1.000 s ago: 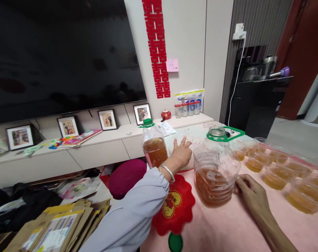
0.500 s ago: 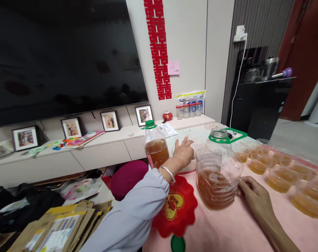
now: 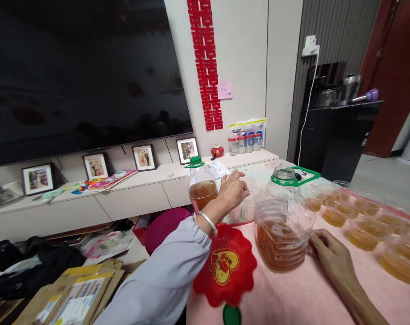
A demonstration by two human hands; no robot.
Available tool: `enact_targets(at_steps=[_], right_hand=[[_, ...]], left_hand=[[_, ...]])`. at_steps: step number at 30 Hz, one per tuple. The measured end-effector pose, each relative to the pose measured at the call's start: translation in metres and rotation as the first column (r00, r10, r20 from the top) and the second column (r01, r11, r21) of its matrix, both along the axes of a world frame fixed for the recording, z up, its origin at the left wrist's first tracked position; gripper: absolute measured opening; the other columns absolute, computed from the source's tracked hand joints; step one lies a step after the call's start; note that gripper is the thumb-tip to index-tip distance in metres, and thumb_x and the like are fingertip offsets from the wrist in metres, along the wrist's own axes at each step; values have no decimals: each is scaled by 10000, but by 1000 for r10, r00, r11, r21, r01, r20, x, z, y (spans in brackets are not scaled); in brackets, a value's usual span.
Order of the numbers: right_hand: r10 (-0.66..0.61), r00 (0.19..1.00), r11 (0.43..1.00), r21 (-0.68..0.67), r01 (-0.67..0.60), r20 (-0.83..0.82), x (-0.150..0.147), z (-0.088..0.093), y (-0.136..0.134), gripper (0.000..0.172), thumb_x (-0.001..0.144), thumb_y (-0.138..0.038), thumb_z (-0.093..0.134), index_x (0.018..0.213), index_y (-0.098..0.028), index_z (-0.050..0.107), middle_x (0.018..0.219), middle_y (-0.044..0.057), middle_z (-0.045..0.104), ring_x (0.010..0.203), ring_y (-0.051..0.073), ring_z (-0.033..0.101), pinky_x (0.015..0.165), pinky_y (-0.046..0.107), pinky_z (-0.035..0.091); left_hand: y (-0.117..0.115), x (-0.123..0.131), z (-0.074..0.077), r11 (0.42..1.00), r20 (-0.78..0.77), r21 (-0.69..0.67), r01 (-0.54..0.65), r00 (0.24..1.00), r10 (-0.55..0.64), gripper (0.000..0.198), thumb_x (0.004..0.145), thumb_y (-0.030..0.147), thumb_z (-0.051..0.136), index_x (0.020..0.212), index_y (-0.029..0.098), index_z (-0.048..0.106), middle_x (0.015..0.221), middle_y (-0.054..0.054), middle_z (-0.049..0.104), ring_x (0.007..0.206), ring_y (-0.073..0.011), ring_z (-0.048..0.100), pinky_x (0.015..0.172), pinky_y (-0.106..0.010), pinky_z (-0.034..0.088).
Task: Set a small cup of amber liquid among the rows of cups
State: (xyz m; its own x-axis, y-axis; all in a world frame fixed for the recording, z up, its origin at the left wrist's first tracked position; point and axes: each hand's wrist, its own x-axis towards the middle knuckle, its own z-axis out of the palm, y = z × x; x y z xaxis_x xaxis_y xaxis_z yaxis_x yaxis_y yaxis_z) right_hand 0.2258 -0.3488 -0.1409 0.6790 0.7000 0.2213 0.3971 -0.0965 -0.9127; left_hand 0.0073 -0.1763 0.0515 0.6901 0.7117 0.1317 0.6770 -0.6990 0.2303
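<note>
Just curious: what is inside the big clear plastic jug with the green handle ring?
The big clear plastic jug holds amber liquid filling roughly its lower half; its mouth is open. The right hand covers its lower right edge.

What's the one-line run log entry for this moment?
left hand: over clear cup | right hand: touching open jug | green cap: on table
</note>
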Motion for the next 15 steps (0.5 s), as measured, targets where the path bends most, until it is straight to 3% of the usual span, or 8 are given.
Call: enact_targets(at_steps=[4,8,12,15], right_hand=[[-5,1000,1000,-20,5,-5,-1,4,-1,524,766,-739,533,655,-228,570,601,24,596,591,188,532,612,306,434],[-16,1000,999,-49,15,-19,-2,7,0,529,739,-753,523,666,-231,574,600,24,598,595,193,532,613,313,432],[-22,999,997,-71,20,-23,-3,7,0,540,719,-767,511,670,-233,568,608,20,601,611,193,539,628,313,438],[-23,1000,996,-83,21,-18,-2,7,-1,541,715,-768,511,669,-232,573,621,20,609,622,194,547,637,314,442]], left_hand=[[-1,-7,5,999,51,-21,-30,998,31,103,901,243,695,958,185,758,1573,-22,449,1567,-222,301,1320,-485,232],[-1,-5,0,999,90,-33,-37,995,40,105,862,263,749,927,182,759,1545,-21,474,1472,-208,434,1299,-455,282],[3,5,-9,999,114,-11,-34,993,35,126,847,296,771,906,187,748,1541,-27,464,1469,-184,429,1315,-480,236],[9,15,-18,999,98,29,-15,995,12,131,836,286,773,897,176,738,1564,-53,436,1512,-213,370,1321,-527,185]])
